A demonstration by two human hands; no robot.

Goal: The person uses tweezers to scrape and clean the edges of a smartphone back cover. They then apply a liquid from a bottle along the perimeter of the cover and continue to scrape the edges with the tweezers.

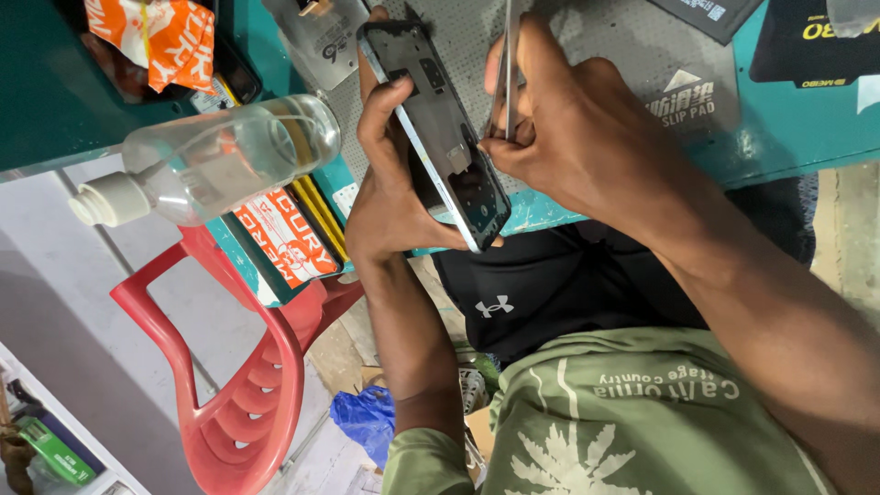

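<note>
Furthest left on the teal tabletop [37,101] lies an orange printed packet [156,35], folded over in a dark tray; what is inside it cannot be seen. Just below it a clear plastic bottle [229,151] lies on its side at the tabletop's edge, its white cap pointing left; it holds a clear liquid that seems to fill only part of it. Beneath the bottle a red plastic chair [247,403] stands on the floor. Moving right, the left hand [390,197] is wrapped round a dark phone [445,137], fingers curled over its near edge and thumb underneath, holding it tilted above the tabletop's edge and over a grey non-slip mat [632,73]. The phone appears to have its back already off, since dark inner plates and cut-outs show rather than a smooth cover; how many parts are still fastened inside is too small to tell. The right hand [568,128] is clenched round a thin metal tool [510,64], held upright with its lower tip at the phone's opened face near the lower end, so the work inside looks under way, not finished. At far right a black packet [807,46] lies flat, closed.
</note>
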